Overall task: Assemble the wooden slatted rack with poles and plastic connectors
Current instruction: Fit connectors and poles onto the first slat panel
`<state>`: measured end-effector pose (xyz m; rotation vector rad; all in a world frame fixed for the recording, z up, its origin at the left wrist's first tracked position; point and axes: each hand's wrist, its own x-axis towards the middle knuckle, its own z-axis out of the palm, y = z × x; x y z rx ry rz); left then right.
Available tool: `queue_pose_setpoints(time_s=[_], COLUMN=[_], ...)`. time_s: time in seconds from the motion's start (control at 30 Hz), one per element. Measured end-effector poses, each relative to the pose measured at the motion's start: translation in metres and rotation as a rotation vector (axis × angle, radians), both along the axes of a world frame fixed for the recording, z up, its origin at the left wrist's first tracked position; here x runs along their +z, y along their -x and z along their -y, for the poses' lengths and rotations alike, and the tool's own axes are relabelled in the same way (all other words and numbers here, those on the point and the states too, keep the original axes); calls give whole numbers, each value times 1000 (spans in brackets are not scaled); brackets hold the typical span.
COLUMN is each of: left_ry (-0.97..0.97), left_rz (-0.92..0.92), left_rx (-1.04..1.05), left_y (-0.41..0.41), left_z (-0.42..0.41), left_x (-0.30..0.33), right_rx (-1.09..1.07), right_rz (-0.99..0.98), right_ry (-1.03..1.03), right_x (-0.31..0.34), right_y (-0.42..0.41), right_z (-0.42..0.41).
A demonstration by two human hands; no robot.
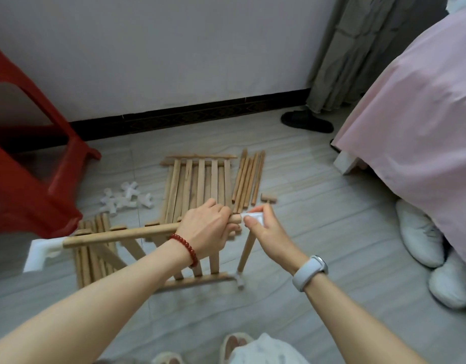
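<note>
left hand (209, 227) gripping pole (121, 235), right hand (263, 227) pinching white connector (254, 216) at its end

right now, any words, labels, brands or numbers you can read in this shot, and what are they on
None: no readable text anywhere.
The band on the right wrist, the white connector the right hand pinches, and the red stool show no markings.

Two hands (208, 227), two slatted panels (200, 185), one red stool (29, 179), two white shoes (421, 232), one dark slipper (306, 121).
</note>
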<state>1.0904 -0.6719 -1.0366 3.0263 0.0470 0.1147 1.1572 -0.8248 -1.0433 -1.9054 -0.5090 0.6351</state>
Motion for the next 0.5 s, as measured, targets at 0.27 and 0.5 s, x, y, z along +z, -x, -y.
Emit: queue_pose_setpoints(time_s=[0.27,0.5], left_ry=[77,160], left_rz=[45,-110], left_rx=[-20,38], left_y=[2,0], left_z=[-6,-4], left_x=[-2,10], right_rx=[58,34], right_rz=[54,-4], right_ry=[36,53], right_x=[-3,1], right_y=[5,4], right_z=[1,-6])
